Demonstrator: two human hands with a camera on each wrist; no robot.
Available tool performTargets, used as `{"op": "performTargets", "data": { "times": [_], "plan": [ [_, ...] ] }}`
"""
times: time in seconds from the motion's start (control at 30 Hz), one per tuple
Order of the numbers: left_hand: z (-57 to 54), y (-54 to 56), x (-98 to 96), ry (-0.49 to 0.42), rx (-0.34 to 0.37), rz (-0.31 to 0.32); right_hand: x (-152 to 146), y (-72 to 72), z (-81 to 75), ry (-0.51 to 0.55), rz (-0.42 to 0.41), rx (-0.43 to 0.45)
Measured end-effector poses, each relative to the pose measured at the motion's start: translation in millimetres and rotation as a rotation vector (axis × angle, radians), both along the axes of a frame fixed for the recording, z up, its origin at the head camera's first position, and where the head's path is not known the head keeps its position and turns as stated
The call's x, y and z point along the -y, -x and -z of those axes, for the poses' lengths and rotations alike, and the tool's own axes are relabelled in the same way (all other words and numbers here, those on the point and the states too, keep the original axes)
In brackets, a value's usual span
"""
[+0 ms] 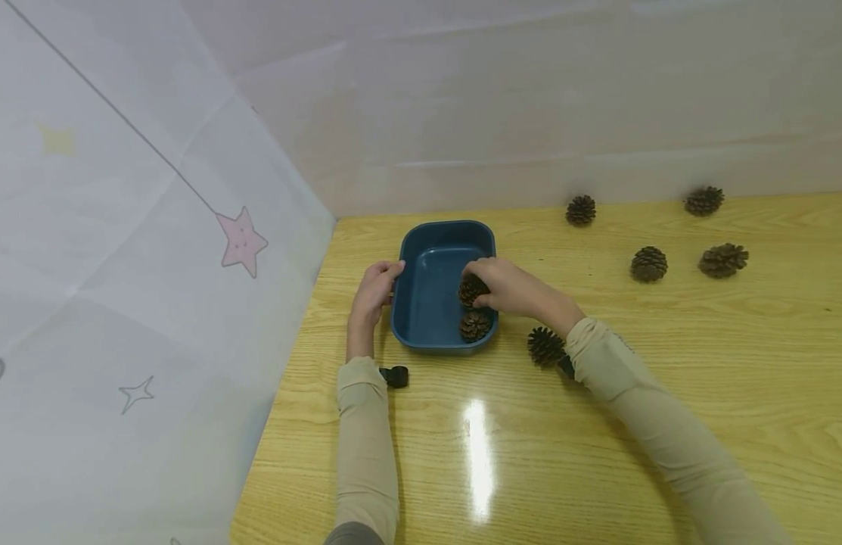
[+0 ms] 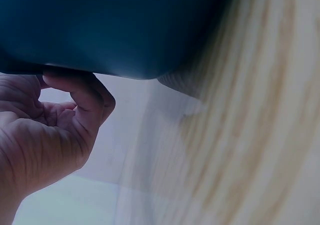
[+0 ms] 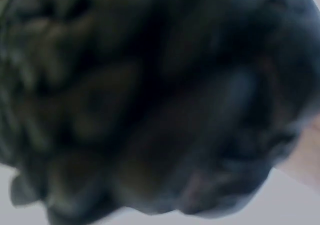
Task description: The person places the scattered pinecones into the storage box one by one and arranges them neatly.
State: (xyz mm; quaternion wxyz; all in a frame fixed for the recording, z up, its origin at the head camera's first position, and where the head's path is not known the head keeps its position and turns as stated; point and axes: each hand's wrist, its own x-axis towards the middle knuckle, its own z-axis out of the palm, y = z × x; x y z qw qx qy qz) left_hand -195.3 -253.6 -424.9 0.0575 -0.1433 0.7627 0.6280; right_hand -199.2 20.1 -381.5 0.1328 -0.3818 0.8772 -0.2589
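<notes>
In the head view a dark blue rectangular bin point(image 1: 429, 299) stands on the table. My left hand point(image 1: 374, 291) grips its left side, thumb at the rim; the left wrist view has that hand's bent fingers against the bin's underside edge. Over the bin's right part, my right hand point(image 1: 512, 288) holds a brown pine cone point(image 1: 471, 291) between thumb and fingers. Another pine cone point(image 1: 475, 326) lies in the bin's near right corner, just below the held one. A blurred, close pine cone point(image 3: 150, 105) fills most of the right wrist view; which one it is I cannot tell.
One pine cone point(image 1: 545, 347) lies on the table beside my right wrist. Farther right and back are several more, among them a pine cone point(image 1: 648, 264) and one by the wall point(image 1: 580, 210). A white sheet with a pink star point(image 1: 242, 242) borders the table's left side.
</notes>
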Motion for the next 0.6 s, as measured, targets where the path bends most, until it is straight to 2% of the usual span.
{"op": "performTargets", "data": {
  "times": [0.33,0.6],
  "plan": [
    [-1.9,-1.9,-1.2,-0.003,-0.015,0.002,1.5,-0.6,0.7,-0.045,-0.009,-0.039],
    [-1.4,-1.9,-1.0,-0.009,-0.017,0.002,2.9,-1.6,4.3,-0.093,-0.033,-0.146]
  ]
}}
